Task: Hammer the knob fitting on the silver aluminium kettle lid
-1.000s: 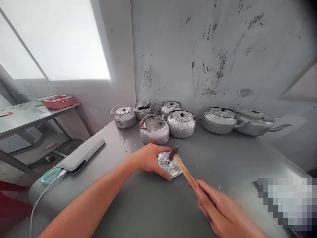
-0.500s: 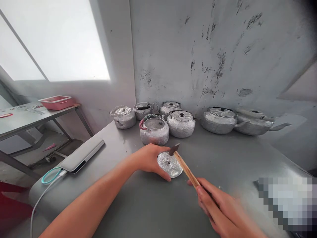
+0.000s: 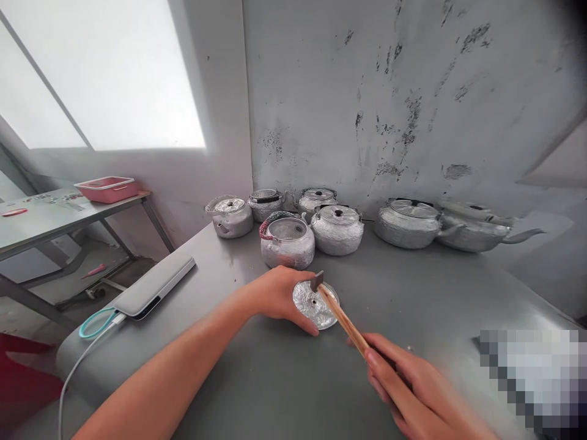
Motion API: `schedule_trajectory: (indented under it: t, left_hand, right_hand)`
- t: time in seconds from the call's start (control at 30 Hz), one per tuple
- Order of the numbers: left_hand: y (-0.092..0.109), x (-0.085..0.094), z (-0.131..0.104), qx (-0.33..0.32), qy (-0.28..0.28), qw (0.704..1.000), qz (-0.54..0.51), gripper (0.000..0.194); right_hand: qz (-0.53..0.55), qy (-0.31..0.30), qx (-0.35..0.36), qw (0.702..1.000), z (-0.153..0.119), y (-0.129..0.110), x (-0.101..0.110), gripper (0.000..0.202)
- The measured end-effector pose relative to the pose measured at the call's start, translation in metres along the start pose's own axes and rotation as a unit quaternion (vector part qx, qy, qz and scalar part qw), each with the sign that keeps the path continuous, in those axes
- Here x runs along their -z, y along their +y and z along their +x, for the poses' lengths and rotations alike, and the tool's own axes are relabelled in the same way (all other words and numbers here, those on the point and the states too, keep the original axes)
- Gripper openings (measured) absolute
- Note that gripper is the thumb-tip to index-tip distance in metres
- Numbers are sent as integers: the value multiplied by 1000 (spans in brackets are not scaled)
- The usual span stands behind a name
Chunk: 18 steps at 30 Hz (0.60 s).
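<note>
A round silver lid [image 3: 321, 311] with a textured surface and a small central hole lies at the middle of the grey table. My left hand [image 3: 284, 299] grips its left edge, thumb on the near side and fingers on the far side. In my right hand [image 3: 389, 373] is the wooden handle of a hammer [image 3: 342, 315]. The dark hammer head is at the lid's far edge, close to my left fingers; whether it touches the metal I cannot tell. Just beyond my left hand stands a lidless silver kettle [image 3: 288, 250] with a red and black wrapped handle.
Several more silver kettles [image 3: 339, 235] line the wall, with long spouts [image 3: 523, 237] at the right. A grey power bank [image 3: 158, 287] with a white cable lies left. A side table holds a pink basket [image 3: 109, 190]. A red stool [image 3: 27, 379] is at lower left. A pixelated object [image 3: 536, 373] sits right.
The hammer head has come down and slightly left over the lid's far edge, turning a little. My left hand keeps its hold on the lid. The whole view has shifted slightly.
</note>
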State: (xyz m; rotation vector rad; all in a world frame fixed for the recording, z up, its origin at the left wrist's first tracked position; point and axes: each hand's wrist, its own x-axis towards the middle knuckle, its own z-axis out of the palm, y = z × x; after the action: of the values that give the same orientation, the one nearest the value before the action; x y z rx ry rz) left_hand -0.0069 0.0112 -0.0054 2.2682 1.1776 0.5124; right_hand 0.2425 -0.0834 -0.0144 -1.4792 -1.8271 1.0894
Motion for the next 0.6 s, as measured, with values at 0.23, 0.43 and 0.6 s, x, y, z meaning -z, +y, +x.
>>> schedule_trajectory:
  t: [0.23,0.43,0.6]
  left_hand:
    - [9,-6,0,85,28,989,114,93]
    - [13,-5,-1,94,37,985,142,102]
    - [9,-4,0,47,56,989,130,71]
  right_hand:
    - [-16,-78,-51,996,7,2,6,37]
    - [7,-64,-104,992,7,1,13,39]
    - [50,-59,-115,990,7,-6,13,37]
